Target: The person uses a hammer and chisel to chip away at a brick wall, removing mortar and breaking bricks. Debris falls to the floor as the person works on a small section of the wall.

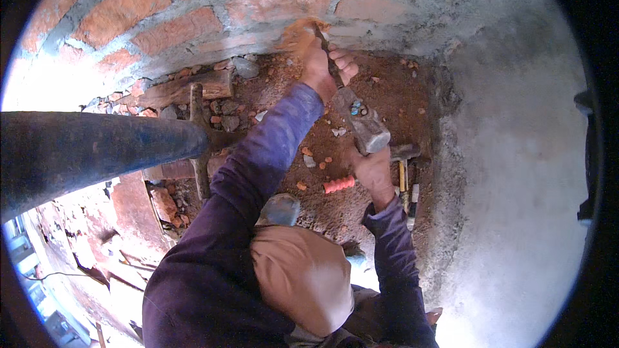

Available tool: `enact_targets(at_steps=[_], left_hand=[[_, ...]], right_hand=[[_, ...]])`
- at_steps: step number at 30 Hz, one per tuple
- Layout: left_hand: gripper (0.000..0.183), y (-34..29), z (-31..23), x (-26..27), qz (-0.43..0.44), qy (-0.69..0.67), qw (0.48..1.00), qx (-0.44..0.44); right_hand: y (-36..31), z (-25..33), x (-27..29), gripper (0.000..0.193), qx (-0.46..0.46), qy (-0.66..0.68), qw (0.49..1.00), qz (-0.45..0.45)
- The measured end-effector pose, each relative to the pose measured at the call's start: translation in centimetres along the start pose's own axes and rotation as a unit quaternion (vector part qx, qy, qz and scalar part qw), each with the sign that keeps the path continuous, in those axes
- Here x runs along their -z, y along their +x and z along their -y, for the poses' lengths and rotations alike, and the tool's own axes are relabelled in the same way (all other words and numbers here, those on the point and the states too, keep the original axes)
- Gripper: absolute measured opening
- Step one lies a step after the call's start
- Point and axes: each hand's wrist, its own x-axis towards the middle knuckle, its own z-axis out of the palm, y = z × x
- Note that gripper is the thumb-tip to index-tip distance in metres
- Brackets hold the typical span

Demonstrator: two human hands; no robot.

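Up by the foot of the brick wall [277, 8], my left hand [319, 67] is closed around a dark metal chisel [336, 77]. Its tip meets the orange, chipped patch [302, 33] low on the wall. My right hand [375, 173] is closed just below a heavy grey hammer head [366, 122], gripping the hammer; the handle is mostly hidden by the fingers. The hammer head lies in line with the chisel's near end, and whether they touch I cannot tell. Beside my right hand is a red ribbed grip [339, 185]; what it belongs to is unclear.
A thick dark pipe-like post [97, 154] juts in from the left, near a wooden stick [196, 100]. Stones and brick bits [229, 106] litter the dirt. Another dark tool head [406, 151] lies right of my hand. A grey plastered wall [516, 154] bounds the right side.
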Motion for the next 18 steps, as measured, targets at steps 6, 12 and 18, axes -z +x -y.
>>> enact_targets(at_steps=[6,12,18], left_hand=[[0.051,0.1,0.6,-0.6,0.014,-0.001,1.0,-0.027],[0.054,1.6,0.6,-0.1,-0.004,-0.024,0.999,-0.028],[0.055,2.0,0.5,0.6,-0.021,0.081,0.995,-0.061]], right_hand=[[-1.9,3.7,3.7,0.013,-0.042,0.191,0.978,-0.072],[-0.9,4.3,4.8,0.009,0.261,0.14,0.938,-0.179],[-0.2,0.6,0.7,0.015,-0.101,0.04,0.994,0.009]])
